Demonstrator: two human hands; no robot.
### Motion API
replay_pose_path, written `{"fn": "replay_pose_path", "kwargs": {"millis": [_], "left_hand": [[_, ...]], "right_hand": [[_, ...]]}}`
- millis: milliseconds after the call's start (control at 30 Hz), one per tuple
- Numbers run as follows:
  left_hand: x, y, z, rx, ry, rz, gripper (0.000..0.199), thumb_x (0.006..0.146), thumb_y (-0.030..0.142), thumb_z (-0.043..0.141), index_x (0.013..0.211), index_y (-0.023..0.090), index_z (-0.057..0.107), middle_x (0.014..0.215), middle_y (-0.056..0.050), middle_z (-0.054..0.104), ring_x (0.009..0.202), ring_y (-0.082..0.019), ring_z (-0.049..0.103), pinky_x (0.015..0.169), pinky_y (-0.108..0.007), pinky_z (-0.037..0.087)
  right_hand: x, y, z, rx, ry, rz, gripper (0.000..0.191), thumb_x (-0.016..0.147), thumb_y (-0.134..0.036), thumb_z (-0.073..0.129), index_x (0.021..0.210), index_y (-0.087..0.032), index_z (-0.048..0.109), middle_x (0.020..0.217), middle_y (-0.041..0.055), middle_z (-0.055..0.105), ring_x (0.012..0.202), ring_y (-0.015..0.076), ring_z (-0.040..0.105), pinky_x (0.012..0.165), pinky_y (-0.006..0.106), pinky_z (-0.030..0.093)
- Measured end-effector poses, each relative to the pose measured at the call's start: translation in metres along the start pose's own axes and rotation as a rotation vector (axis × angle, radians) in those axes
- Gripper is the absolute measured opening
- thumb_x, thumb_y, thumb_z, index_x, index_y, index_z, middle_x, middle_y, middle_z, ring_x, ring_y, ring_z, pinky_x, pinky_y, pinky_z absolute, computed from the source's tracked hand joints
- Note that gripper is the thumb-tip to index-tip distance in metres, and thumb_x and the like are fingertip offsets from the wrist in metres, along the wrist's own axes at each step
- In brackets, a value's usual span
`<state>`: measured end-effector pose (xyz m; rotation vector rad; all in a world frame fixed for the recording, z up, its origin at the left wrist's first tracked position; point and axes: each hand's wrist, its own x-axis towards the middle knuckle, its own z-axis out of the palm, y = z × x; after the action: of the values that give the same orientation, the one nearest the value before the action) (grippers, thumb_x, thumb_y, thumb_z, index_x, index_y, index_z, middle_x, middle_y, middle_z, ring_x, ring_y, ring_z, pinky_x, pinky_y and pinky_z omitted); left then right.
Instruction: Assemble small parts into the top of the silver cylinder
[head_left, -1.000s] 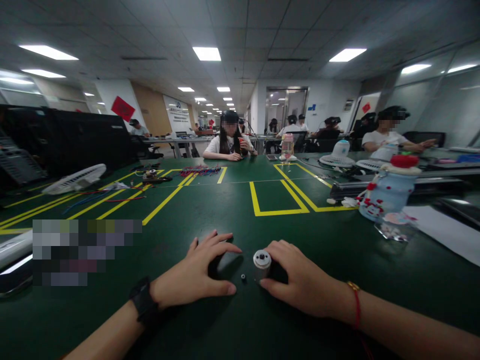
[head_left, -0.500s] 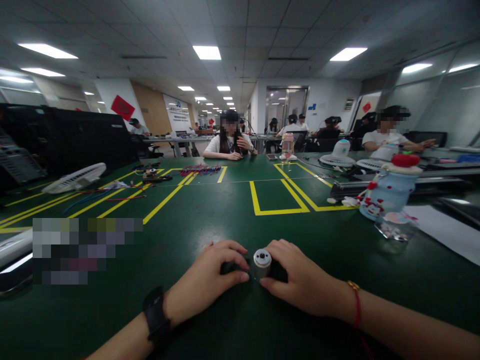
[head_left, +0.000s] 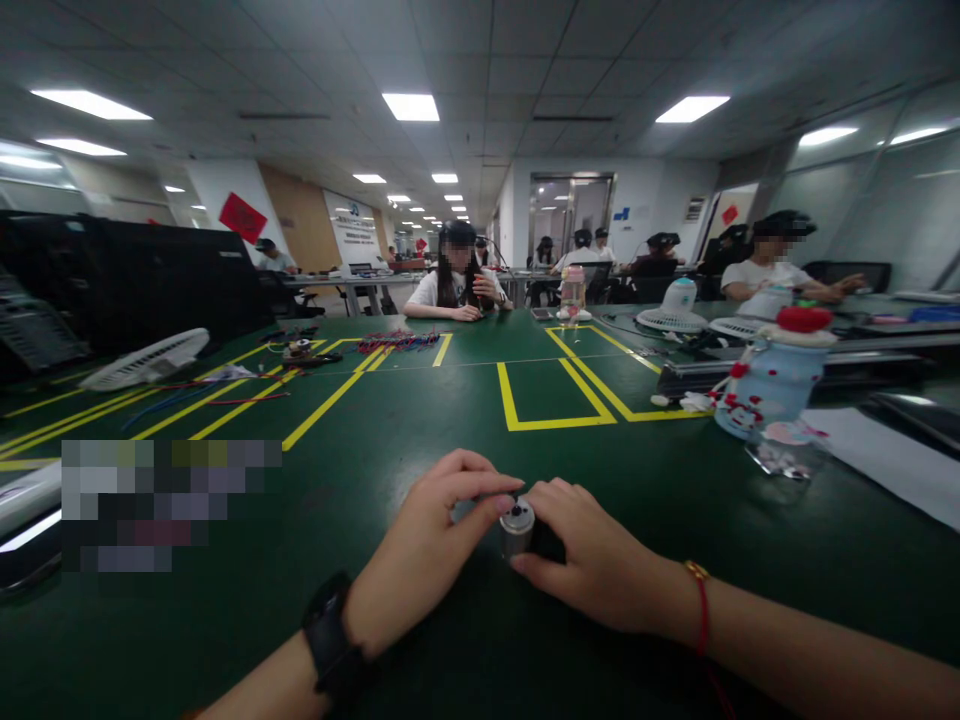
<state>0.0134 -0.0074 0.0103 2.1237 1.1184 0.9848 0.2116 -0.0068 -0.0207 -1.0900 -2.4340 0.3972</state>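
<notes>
A small silver electric motor (head_left: 517, 538) stands upright on the green table, its round end face with a dark centre pointing up. From the right, my right hand (head_left: 592, 550) grips its side between thumb and fingers. My left hand (head_left: 442, 530) reaches over from the left, thumb and index finger closed at the top of the motor around its dark centre. The fingertips partly cover that end face, so any small part pinched there is hard to make out. A black watch is on my left wrist, a red string bracelet on my right.
A light blue bottle (head_left: 776, 385) and a clear packet (head_left: 786, 450) stand to the right beside white paper (head_left: 885, 465). White fans (head_left: 146, 360) and loose wires (head_left: 397, 342) lie farther off. Across the green table (head_left: 420, 430), marked with yellow tape, sits a person (head_left: 457, 285).
My left hand has moved right and up from beside the motor onto its top, and its thumb and index finger have closed together. My right hand keeps its grip on the motor.
</notes>
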Motion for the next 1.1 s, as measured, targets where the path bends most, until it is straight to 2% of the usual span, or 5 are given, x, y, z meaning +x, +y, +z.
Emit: {"fn": "replay_pose_path", "kwargs": {"millis": [333,533,700,900,1100], "left_hand": [[0.002,0.0,-0.006,-0.021,-0.187,-0.095,0.025,0.09,0.029,0.052,0.11,0.03,0.067,0.1,-0.002,0.059,0.089,-0.017,0.055,0.076,-0.028,0.042],[-0.001,-0.018,-0.013,-0.138,-0.136,-0.23,0.032,0.09,0.029,0.048,0.12,0.027,0.058,0.092,-0.001,0.058,0.078,-0.015,0.054,0.069,-0.027,0.042],[-0.001,-0.025,-0.018,-0.207,-0.228,-0.338,0.025,0.087,0.029,0.049,0.105,0.018,0.063,0.079,0.0,0.057,0.063,-0.011,0.048,0.056,-0.022,0.038],[0.0,-0.038,-0.024,-0.303,-0.307,-0.381,0.021,0.087,0.03,0.053,0.099,0.017,0.064,0.08,0.0,0.059,0.067,-0.011,0.05,0.06,-0.022,0.039],[-0.001,-0.06,-0.03,-0.471,-0.192,-0.45,0.023,0.086,0.03,0.056,0.103,0.016,0.06,0.083,0.001,0.057,0.065,-0.009,0.05,0.064,-0.023,0.041]], "right_hand": [[-0.001,0.0,0.001,0.001,-0.002,0.011,0.026,0.08,-0.031,0.064,0.102,-0.02,0.054,0.098,0.0039,0.057,0.087,0.0213,0.047,0.079,0.036,0.035],[-0.001,-0.004,-0.006,0.008,-0.026,0.025,0.022,0.082,-0.032,0.063,0.098,-0.02,0.054,0.098,0.0036,0.057,0.086,0.0208,0.047,0.077,0.035,0.036],[0.0,-0.005,-0.008,0.013,-0.038,0.029,0.023,0.082,-0.033,0.063,0.1,-0.021,0.055,0.096,0.0033,0.057,0.086,0.0205,0.048,0.076,0.034,0.036],[-0.001,-0.004,-0.007,0.012,-0.04,0.033,0.024,0.082,-0.033,0.063,0.1,-0.021,0.055,0.097,0.003,0.057,0.087,0.0206,0.047,0.078,0.035,0.036],[-0.001,-0.003,-0.006,0.029,-0.046,0.037,0.023,0.082,-0.033,0.063,0.1,-0.021,0.054,0.098,0.0034,0.057,0.087,0.0208,0.047,0.078,0.035,0.036]]}}
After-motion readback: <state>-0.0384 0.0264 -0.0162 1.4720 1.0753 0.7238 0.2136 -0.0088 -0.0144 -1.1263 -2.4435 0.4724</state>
